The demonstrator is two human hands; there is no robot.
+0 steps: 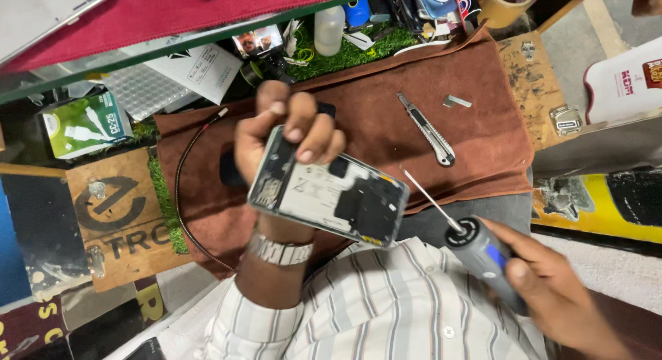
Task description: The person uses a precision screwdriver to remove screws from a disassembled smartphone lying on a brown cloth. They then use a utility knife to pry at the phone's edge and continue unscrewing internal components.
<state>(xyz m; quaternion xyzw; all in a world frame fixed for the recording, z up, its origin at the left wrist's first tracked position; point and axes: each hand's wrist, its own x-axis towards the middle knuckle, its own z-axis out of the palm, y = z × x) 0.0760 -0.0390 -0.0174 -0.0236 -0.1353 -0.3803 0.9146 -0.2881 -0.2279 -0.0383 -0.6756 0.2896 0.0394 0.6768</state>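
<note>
My left hand [286, 132] grips an opened smartphone [331, 198] with its back cover off, so the white and black inner parts show. It is held above the brown cloth mat [476, 118], with a metal watch on that wrist. My right hand [552, 291] holds a grey and blue electric screwdriver [479, 253] at the lower right. Its thin bit points up and to the left, close to the phone's right edge without touching it.
A utility knife [427, 129] and a small metal piece [456, 101] lie on the mat. A braided cable [181, 187] curves along its left side. A green box [86, 125], a white bottle [329, 29], a tape roll [507, 3] and a wooden board [534, 84] lie around it.
</note>
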